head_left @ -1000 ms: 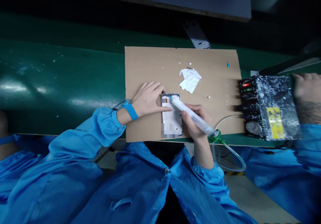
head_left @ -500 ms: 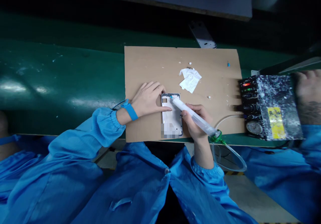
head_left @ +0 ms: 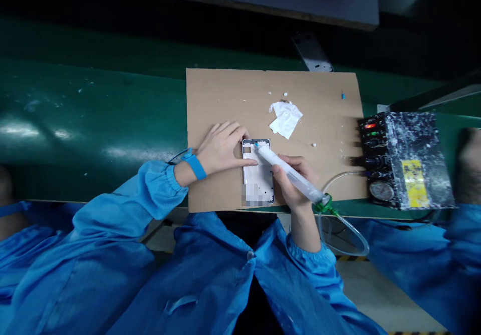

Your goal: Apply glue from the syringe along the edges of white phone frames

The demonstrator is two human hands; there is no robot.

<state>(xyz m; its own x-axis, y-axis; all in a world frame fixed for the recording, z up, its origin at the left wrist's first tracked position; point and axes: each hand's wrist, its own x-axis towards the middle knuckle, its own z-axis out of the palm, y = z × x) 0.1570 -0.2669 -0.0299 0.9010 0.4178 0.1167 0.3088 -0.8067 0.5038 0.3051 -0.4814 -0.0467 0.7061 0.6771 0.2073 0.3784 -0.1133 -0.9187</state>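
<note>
A white phone frame [head_left: 257, 175] lies on a brown cardboard sheet [head_left: 225, 94]. My left hand [head_left: 221, 147] rests on the cardboard with its fingers pressed against the frame's left and top edge, steadying it. My right hand [head_left: 295, 185] is closed round a clear glue syringe [head_left: 291, 175], whose blue tip touches the frame's top edge. A clear hose [head_left: 349, 235] runs from the syringe's green rear cap. A blue wrist strap [head_left: 195, 164] is on my left wrist.
A crumpled white wipe [head_left: 284, 118] lies on the cardboard. A glue-spattered dispenser box [head_left: 408, 159] with lights and a gauge stands at the right. Another phone part [head_left: 311, 52] lies on the green conveyor [head_left: 93, 114]. A neighbour's hand [head_left: 469, 164] shows at the far right.
The phone part on the belt behind the cardboard has drifted right. The neighbour's hand at the far right has come off the dispenser box and moved lower. My own hands have barely moved.
</note>
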